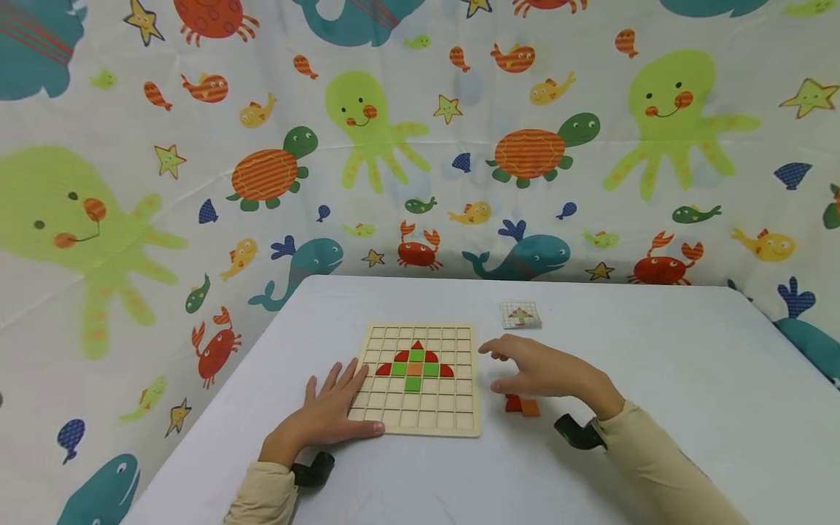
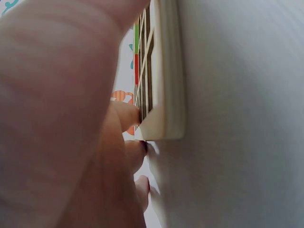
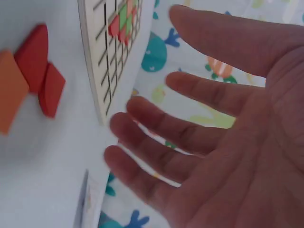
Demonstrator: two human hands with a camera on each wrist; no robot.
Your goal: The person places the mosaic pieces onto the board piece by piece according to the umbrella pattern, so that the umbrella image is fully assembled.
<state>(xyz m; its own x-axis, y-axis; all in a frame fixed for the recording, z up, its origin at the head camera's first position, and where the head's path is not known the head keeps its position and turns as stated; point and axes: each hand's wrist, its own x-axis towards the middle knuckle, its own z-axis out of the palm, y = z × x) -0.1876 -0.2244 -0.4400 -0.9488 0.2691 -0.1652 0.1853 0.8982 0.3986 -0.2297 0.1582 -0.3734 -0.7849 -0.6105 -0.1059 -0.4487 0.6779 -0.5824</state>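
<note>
A wooden grid board [image 1: 446, 421] lies on the white table, with green, red and orange pieces set in its squares around an orange square [image 1: 415, 369]. My left hand [image 1: 328, 415] rests at the board's left side, fingers spread, thumb along its near left corner. In the left wrist view the board's edge [image 2: 173, 95] stands close to the thumb. My right hand [image 1: 545, 368] hovers right of the board with its fingers apart and nothing held. Below it lie loose pieces: an orange one [image 1: 530, 407] and red ones [image 3: 33, 59], partly hidden in the head view.
A small pattern card [image 1: 521, 316] showing a similar coloured figure on a grid lies behind the right hand. The white table [image 1: 689, 364] extends to the right. A curtain [image 1: 407, 146] printed with sea animals hangs behind and to the left.
</note>
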